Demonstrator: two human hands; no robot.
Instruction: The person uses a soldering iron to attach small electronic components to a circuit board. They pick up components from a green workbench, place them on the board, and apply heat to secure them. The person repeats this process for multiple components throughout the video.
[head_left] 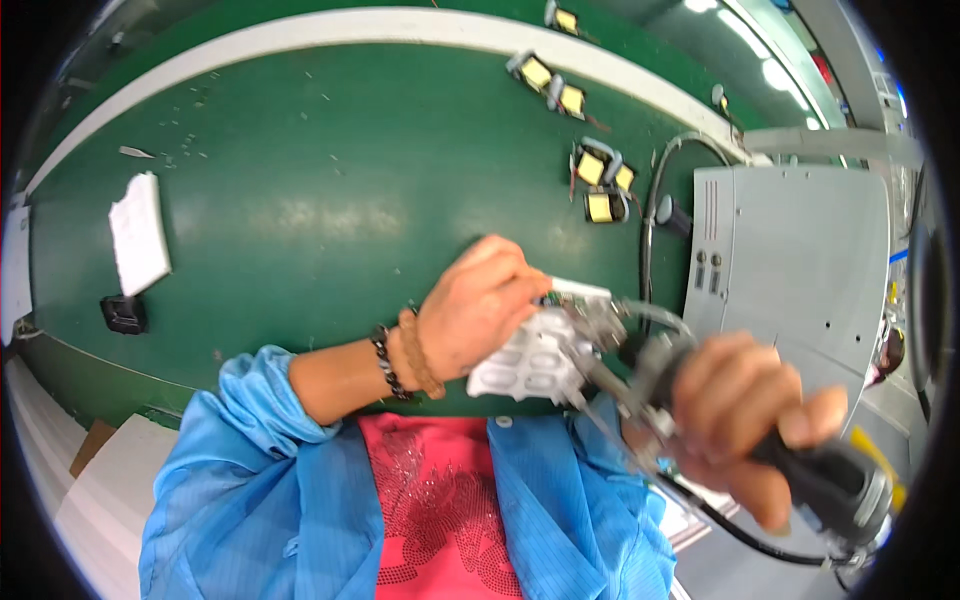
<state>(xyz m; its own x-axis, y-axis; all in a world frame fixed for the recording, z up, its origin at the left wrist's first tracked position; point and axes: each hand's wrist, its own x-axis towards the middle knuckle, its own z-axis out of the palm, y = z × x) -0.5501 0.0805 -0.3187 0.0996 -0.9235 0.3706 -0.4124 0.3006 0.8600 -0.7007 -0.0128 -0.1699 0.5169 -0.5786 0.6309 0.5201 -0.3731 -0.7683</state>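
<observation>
My left hand [478, 312] grips a white moulded plastic tray [535, 360] with a small green-edged part at its top, holding it above the near edge of the green table [330, 200]. My right hand [755, 425] is closed around the black handle of a soldering tool [830, 485]; its metal front end [600, 345] reaches to the tray's right side and looks to be touching it. A black cable [740, 535] trails from the handle. Beaded bracelets sit on my left wrist.
A grey machine box [800, 260] stands at the right with a cable looping to it. Several small yellow-taped transformer parts [600, 180] lie at the far right of the table. At the left lie a white foam piece [138, 235] and a small black part [124, 314].
</observation>
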